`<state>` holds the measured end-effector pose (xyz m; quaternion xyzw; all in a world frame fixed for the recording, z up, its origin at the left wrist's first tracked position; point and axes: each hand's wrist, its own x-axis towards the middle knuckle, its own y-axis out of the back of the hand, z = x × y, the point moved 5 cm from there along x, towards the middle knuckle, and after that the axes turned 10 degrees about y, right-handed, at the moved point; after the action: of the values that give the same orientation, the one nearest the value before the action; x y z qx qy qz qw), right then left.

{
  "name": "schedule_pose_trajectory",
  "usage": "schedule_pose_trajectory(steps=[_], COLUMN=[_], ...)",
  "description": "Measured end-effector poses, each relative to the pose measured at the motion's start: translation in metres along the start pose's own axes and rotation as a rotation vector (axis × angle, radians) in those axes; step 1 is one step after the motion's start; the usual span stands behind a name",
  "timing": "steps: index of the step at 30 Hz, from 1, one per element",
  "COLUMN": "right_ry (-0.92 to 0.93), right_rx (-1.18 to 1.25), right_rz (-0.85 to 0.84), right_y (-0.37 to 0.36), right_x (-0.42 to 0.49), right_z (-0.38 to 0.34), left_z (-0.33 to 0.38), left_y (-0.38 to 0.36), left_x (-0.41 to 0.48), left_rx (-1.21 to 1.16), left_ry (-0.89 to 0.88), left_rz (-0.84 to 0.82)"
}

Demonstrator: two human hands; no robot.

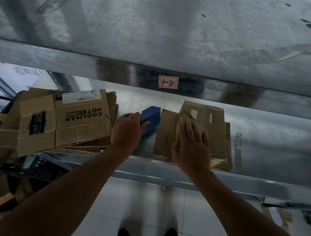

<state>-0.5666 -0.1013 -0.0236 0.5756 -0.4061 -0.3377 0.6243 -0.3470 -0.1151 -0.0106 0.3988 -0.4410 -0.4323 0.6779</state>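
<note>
Left hand [128, 132] grips the blue plastic tape dispenser [151, 117], mid-frame: prob. light, rigid. Right hand [193, 146] lies flat, fingers straight, on the flattened brown cardboard box [217, 128], centre-right on the metal shelf [282, 142]. Looks thin, bendy, w/ slick tape, so take it by an edge.

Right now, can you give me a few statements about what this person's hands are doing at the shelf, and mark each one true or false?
1. The left hand grips a blue tape dispenser. True.
2. The right hand holds a pair of scissors. False: it lies flat on a flattened cardboard box.
3. The stack of flattened cardboard lies to the right of both hands. False: it lies to their left.
4. A label reading 12 is stuck on the shelf rail above the hands. True.
</note>
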Motion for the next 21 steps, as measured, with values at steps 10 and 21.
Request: schedule_pose_trajectory(steps=[10,21], right_ry=[-0.017,0.033], right_rx=[0.022,0.346], right_rz=[0.023,0.183], right_y=[0.002,0.015], right_x=[-0.011,-0.02], right_z=[0.019,0.035], left_z=[0.007,0.011], left_y=[-0.02,-0.028], left_x=[-0.008,-0.011], left_rx=[0.04,-0.123], left_ry=[0.097,0.191], left_rz=[-0.037,-0.06])
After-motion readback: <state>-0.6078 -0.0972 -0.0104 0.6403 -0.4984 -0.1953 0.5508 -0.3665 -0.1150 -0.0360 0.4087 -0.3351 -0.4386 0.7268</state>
